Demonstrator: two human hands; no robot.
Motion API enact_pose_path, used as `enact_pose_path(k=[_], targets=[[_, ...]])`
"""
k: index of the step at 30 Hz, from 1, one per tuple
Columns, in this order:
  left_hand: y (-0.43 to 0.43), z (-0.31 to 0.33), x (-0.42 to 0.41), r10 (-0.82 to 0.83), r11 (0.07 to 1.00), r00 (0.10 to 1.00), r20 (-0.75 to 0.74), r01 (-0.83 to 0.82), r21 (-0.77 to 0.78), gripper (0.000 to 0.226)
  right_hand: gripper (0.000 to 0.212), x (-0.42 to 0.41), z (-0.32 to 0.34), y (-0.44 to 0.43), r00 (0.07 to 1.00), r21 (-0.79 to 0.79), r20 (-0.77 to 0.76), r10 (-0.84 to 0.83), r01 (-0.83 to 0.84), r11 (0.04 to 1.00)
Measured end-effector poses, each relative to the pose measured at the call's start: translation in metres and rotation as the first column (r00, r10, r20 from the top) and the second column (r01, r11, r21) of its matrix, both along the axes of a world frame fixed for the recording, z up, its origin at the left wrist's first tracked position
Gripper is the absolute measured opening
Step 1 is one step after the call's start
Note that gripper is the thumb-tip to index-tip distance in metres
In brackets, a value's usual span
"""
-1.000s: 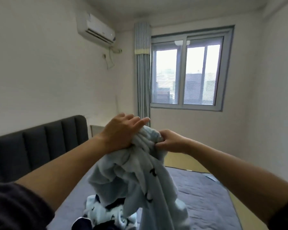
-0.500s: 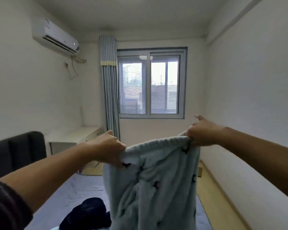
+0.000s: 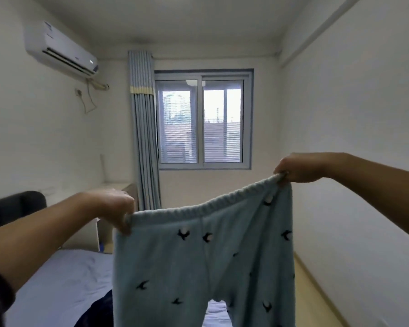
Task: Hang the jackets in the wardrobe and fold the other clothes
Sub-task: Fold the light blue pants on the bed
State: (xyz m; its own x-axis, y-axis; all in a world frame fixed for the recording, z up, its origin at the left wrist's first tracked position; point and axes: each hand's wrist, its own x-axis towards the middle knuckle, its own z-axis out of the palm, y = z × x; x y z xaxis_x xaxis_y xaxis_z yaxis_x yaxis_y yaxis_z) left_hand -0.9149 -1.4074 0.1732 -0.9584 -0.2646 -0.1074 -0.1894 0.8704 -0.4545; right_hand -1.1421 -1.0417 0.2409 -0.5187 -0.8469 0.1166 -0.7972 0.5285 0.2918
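Note:
A pair of light blue fleece trousers (image 3: 198,260) with small dark bird prints hangs spread out in front of me, its elastic waistband stretched between my hands. My left hand (image 3: 117,210) pinches the waistband's left end at chest height. My right hand (image 3: 293,168) grips the right end, held higher. Both legs hang down over the bed (image 3: 64,279), and their lower ends are cut off by the frame. A dark garment (image 3: 97,312) lies on the bed behind the trousers, mostly hidden.
The bed has a blue-grey sheet and a dark padded headboard (image 3: 12,208) at the left. A white bedside desk (image 3: 99,223) stands by the curtain (image 3: 144,138) and window (image 3: 202,119). Wooden floor (image 3: 314,291) runs along the right wall.
The bunched trousers have been shaken out and pulled wide by the waistband. My hands moved apart, the right one rising, and my view swung right, away from the headboard.

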Motion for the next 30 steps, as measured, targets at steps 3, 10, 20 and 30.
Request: enact_pose_path(k=[3,10,20,30], targets=[[0.004,-0.001,-0.001,-0.189,0.979,0.971,-0.144,0.175,-0.104,0.024,0.024,-0.001,-0.002,0.005,0.989,0.112,-0.142,-0.035,0.051,0.992],[0.018,-0.006,-0.013,-0.313,0.945,0.939,-0.143,0.293,-0.145,0.033,0.026,-0.007,-0.017,0.007,0.918,0.200,-0.396,0.013,0.072,0.977],[0.026,-0.028,-0.032,-0.155,0.877,0.945,-0.289,0.266,0.400,0.021,0.048,-0.020,-0.043,0.013,0.999,-0.135,-0.038,-0.010,0.004,0.991],[0.021,-0.055,-0.028,-0.075,0.975,0.854,-0.514,0.170,0.140,0.041,0.047,-0.018,-0.060,0.035,0.994,-0.174,-0.029,-0.108,0.101,0.980]])
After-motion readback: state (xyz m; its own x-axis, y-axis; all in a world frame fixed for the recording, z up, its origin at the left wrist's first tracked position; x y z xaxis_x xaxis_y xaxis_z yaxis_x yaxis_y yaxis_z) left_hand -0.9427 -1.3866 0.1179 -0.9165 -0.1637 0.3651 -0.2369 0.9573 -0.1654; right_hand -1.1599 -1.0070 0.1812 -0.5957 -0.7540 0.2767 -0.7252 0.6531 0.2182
